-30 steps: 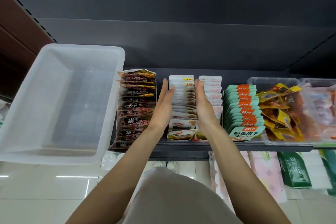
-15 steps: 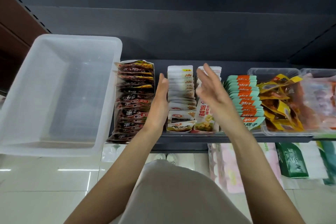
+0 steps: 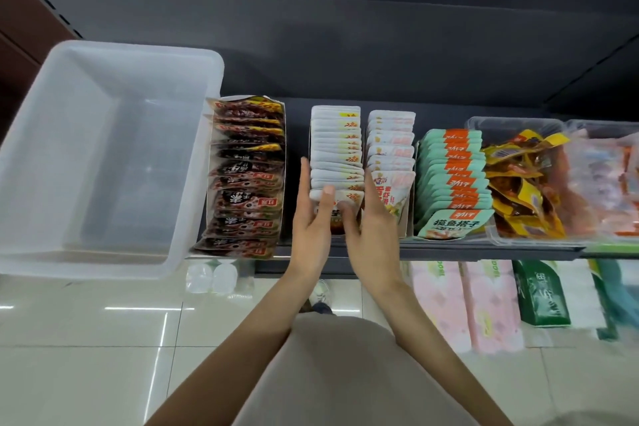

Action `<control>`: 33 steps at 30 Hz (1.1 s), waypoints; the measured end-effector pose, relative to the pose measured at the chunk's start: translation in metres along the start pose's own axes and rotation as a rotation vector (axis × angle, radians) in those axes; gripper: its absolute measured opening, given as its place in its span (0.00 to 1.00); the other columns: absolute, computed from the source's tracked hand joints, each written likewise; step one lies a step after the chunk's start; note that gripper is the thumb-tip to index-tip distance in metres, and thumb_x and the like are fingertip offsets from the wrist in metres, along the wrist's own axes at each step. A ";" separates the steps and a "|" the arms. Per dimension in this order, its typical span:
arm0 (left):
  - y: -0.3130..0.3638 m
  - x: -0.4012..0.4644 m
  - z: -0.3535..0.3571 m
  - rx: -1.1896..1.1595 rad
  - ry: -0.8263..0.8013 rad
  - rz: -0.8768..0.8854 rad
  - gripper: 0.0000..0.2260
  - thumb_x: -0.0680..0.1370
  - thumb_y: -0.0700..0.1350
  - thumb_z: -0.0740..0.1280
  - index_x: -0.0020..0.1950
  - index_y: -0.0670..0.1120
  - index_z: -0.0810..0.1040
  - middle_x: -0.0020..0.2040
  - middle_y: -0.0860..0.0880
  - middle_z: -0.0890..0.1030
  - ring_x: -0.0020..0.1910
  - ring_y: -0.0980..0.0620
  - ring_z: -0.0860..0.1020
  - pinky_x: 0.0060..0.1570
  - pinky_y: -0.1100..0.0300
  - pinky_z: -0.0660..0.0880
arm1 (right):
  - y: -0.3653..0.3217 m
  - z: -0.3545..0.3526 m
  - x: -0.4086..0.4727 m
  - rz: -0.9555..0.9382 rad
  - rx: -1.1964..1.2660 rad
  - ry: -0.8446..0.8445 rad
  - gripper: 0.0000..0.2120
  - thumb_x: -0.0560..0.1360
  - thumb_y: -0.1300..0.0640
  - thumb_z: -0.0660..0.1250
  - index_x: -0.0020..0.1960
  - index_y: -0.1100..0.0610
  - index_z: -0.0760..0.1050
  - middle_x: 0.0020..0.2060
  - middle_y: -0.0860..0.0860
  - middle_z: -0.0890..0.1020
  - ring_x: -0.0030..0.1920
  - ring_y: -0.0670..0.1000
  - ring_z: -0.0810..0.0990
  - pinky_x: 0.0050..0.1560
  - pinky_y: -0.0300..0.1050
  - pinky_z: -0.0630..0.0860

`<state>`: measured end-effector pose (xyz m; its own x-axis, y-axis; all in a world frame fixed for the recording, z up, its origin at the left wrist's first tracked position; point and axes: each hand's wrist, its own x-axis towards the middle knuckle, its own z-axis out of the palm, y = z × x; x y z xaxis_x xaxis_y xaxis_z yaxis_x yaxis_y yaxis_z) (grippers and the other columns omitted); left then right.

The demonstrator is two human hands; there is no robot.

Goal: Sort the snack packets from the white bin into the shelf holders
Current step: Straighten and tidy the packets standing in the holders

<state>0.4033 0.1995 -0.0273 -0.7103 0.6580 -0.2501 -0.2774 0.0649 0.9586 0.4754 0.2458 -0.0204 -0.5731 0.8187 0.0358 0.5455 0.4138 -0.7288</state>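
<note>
**Both hands at the white snack row on the shelf**

Dark shelf with a grey back panel carries everything, and the white bin sits at its left end, with no packet visible inside. Just right of the bin stands a holder of dark red snack packets. Further right of the bin comes the white packet row, then a second pale packet row, then the mint-green packets, and farthest from the bin two clear tubs, one with yellow packets.

The left hand lies along the left side of the white packet row, fingers straight, with the thumb resting on the front packets. The right hand is flat against the right side of this row, between it and the pale row; its grip is wide and holds nothing.

Below the shelf, right of the bin, pink tissue packs and a green pack stand above the tiled floor.
</note>
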 end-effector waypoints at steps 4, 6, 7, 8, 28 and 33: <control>-0.006 0.004 0.001 0.025 0.020 0.056 0.26 0.82 0.44 0.57 0.77 0.52 0.51 0.69 0.55 0.71 0.65 0.63 0.71 0.59 0.70 0.68 | 0.001 0.005 0.000 0.058 0.201 -0.065 0.26 0.80 0.59 0.59 0.76 0.56 0.55 0.66 0.48 0.74 0.60 0.34 0.69 0.61 0.22 0.60; -0.008 0.005 0.003 0.013 0.020 0.048 0.25 0.82 0.46 0.57 0.77 0.53 0.52 0.67 0.61 0.70 0.65 0.66 0.70 0.61 0.68 0.67 | 0.002 0.004 0.000 0.094 0.235 -0.082 0.27 0.80 0.60 0.59 0.77 0.56 0.55 0.62 0.46 0.75 0.57 0.30 0.70 0.60 0.20 0.61; -0.008 0.005 0.004 0.008 0.022 0.038 0.25 0.82 0.46 0.56 0.77 0.53 0.52 0.65 0.66 0.70 0.63 0.69 0.70 0.60 0.71 0.67 | 0.003 0.003 0.001 0.108 0.255 -0.092 0.27 0.80 0.61 0.59 0.77 0.57 0.55 0.60 0.43 0.75 0.54 0.27 0.70 0.59 0.20 0.62; -0.006 0.003 0.004 -0.006 0.026 0.032 0.24 0.82 0.46 0.56 0.77 0.53 0.53 0.62 0.69 0.70 0.61 0.71 0.70 0.57 0.73 0.67 | 0.003 0.002 0.001 0.117 0.266 -0.102 0.27 0.80 0.61 0.60 0.77 0.57 0.55 0.59 0.41 0.75 0.53 0.26 0.70 0.59 0.21 0.63; 0.006 0.016 0.001 0.104 0.071 0.081 0.18 0.82 0.49 0.56 0.73 0.57 0.65 0.64 0.69 0.69 0.60 0.76 0.67 0.54 0.79 0.65 | 0.002 -0.004 0.001 -0.024 0.082 -0.175 0.38 0.76 0.66 0.64 0.78 0.56 0.46 0.77 0.49 0.53 0.76 0.46 0.52 0.63 0.18 0.47; 0.004 0.014 0.003 0.116 0.073 0.079 0.18 0.82 0.51 0.56 0.72 0.59 0.65 0.70 0.64 0.68 0.68 0.66 0.66 0.66 0.68 0.64 | 0.003 -0.006 0.000 -0.003 0.084 -0.180 0.38 0.77 0.64 0.64 0.78 0.53 0.44 0.77 0.48 0.53 0.76 0.44 0.53 0.62 0.17 0.48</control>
<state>0.3942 0.2115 -0.0264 -0.7735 0.6080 -0.1789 -0.1456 0.1043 0.9838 0.4806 0.2498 -0.0185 -0.6792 0.7296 -0.0792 0.4948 0.3755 -0.7837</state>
